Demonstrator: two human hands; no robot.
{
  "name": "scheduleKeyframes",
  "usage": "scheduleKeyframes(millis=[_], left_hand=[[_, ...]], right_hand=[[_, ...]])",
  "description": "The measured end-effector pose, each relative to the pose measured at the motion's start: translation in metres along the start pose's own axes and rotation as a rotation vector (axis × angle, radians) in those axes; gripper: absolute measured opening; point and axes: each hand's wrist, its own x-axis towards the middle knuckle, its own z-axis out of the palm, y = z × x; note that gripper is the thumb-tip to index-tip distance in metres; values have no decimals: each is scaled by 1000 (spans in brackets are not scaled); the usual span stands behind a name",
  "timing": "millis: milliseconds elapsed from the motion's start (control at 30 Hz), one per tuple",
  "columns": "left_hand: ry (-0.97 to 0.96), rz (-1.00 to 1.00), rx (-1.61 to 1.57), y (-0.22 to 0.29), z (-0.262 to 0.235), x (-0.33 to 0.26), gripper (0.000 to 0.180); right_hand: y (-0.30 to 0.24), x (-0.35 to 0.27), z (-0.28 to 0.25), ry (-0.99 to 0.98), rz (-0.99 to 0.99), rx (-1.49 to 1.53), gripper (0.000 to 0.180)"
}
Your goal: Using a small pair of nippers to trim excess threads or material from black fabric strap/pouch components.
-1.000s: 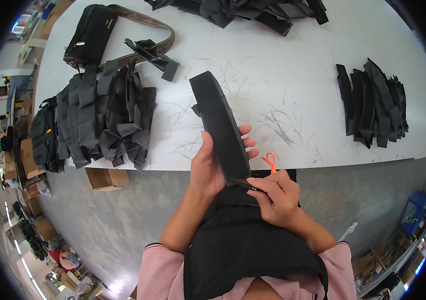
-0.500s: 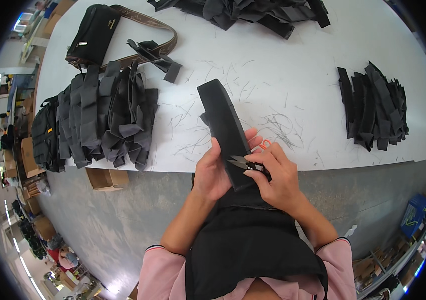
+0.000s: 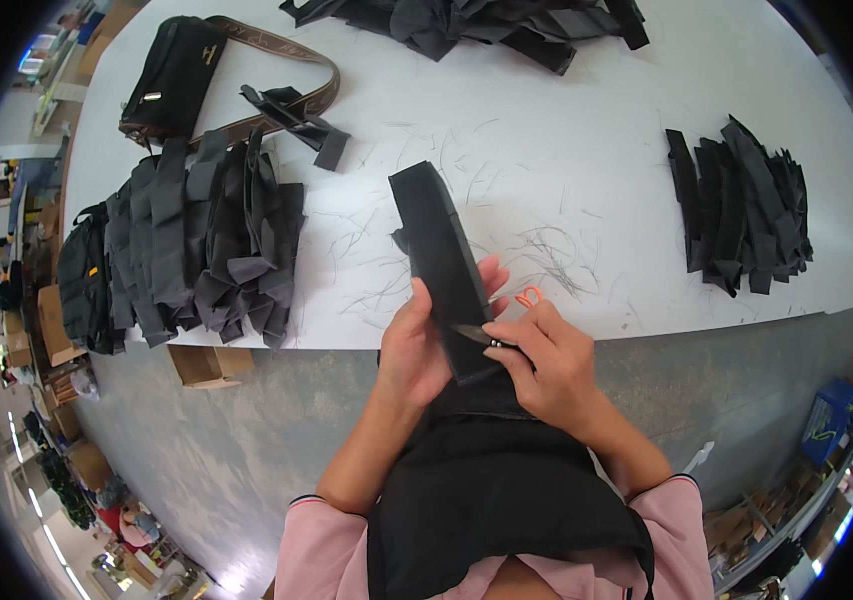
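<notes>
My left hand [image 3: 410, 350] is closed round the lower part of a black fabric strip [image 3: 434, 235], its thumb on the near side and fingertips showing past the right edge. The strip slants up and away over the table's front edge. A pair of thread snips [image 3: 472, 333] with an orange finger ring is gripped in my right hand [image 3: 554, 368]. Their blades point left and lie over the strip's lower part; whether they touch it I cannot tell. A small flap sticks out from the strip's left edge.
Cut thread ends [image 3: 551, 262] litter the white table [image 3: 606, 110]. Piles of dark strips lie left [image 3: 161, 240], right [image 3: 746, 205] and at the far edge [image 3: 466, 20]. A black shoulder bag [image 3: 174, 75] and a backpack [image 3: 84, 280] are on the left. Below stands a cardboard box [image 3: 208, 366].
The snips' blades have come closer together and shifted slightly over the strip. My left hand keeps its hold. The whole view has drifted a little.
</notes>
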Motion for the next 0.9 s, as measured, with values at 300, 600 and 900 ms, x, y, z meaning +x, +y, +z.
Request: scheduleKeyframes(millis=[300,600,900], left_hand=[[86,2,-5,5,-16,-4,53],[348,-48,-6,6,-6,-6,49],[424,-36,81,7,-6,-6,41]], right_hand=[[16,-16,-13,28,420,336,25],[22,-10,-6,74,208,283,26],[16,-15,-10,155,32,59,24]])
